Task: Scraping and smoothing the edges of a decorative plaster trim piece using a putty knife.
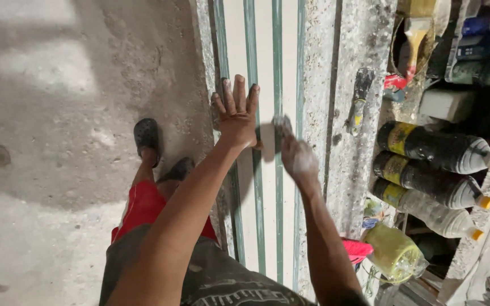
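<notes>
I see left grip (237,116) open, fingers spread, flat on the white green-striped panel (266,62) on the table. Right grip (295,154), dusty, closed state unclear, touching panel beside it. Scraper (359,99) nearby.

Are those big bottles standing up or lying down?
Lying down. The bottles rest on their sides, stacked, orange caps pointing right.

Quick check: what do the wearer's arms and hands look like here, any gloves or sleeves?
No gloves and no sleeves: both forearms are bare to the elbow. The left hand is bare, with light dust on the fingertips. The right hand is coated in white powder or paste over the knuckles and fingers. No watch, rings or bands show. The person wears red shorts and dark shoes.
</notes>
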